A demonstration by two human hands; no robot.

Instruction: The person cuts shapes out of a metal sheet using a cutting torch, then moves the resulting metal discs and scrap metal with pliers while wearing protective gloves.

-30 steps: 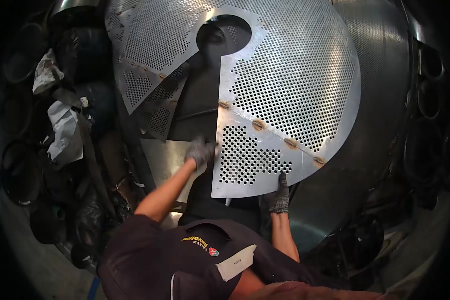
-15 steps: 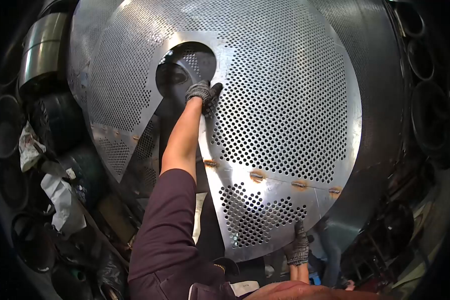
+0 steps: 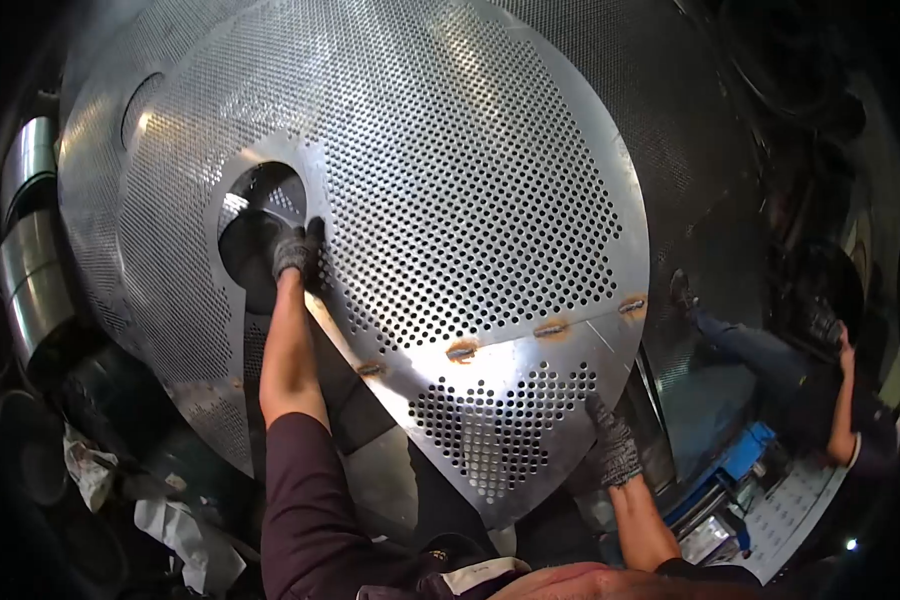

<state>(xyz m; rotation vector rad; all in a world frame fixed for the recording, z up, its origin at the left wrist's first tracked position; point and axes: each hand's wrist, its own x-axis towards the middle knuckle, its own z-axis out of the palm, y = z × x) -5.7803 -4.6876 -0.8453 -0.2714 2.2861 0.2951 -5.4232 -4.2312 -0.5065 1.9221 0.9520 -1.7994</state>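
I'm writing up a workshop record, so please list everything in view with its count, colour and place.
Holed metal sheet: one, silver, centre
Weld marks: at least four, brown, across the sheet's lower part
Holed metal behind: count unclear, grey, top and right
Metal cylinders: at least two, silver, far left
Crumpled sheets: two, whitish, lower left
Blue object: one, blue, lower right
Other person: one, dark clothes, right
Sleeves: two, dark, bottom
Left hand: one, grey glove, sheet's inner edge
Right hand: one, grey glove, sheet's lower right edge
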